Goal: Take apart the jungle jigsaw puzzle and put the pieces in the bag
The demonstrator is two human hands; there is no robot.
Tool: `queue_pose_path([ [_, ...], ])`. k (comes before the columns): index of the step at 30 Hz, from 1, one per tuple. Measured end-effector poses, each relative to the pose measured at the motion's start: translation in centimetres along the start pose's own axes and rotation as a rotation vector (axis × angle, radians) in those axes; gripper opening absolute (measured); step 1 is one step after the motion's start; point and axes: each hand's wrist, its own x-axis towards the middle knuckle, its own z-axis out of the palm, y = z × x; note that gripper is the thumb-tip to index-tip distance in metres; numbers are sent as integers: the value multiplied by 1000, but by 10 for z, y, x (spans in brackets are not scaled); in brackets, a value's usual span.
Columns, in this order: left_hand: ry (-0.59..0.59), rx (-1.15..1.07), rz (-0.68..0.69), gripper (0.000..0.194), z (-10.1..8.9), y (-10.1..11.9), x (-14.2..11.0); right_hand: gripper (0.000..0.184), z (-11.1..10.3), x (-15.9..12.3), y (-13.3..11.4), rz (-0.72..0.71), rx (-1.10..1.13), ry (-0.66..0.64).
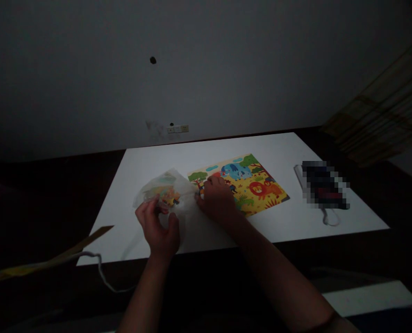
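A clear plastic bag (181,178) with colourful pieces (167,194) inside lies on the left part of the white table. My left hand (160,226) has its fingers curled on the near left side of the bag, gripping the film. Over the left part of a bright picture board (261,173), my right hand (218,199) is closed at the bag's right edge; its fingertips are partly hidden. Elephants, lions and trees are printed on the board, which lies flat.
On the right of the white table (213,145) lies a dark, blurred-out object (326,187) with a pale cord (327,219). A white cable (100,268) hangs by the front left corner. Behind the table is a wall with sockets (177,129).
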Motion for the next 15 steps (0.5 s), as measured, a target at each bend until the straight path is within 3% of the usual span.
queue_pose_path([
  [10,-80,105,-7,73,0,8,2,31,-8,-25,6,39,71,-7],
  [15,-107,130,25,75,0,9,3,46,-21,-45,15,164,238,-132],
])
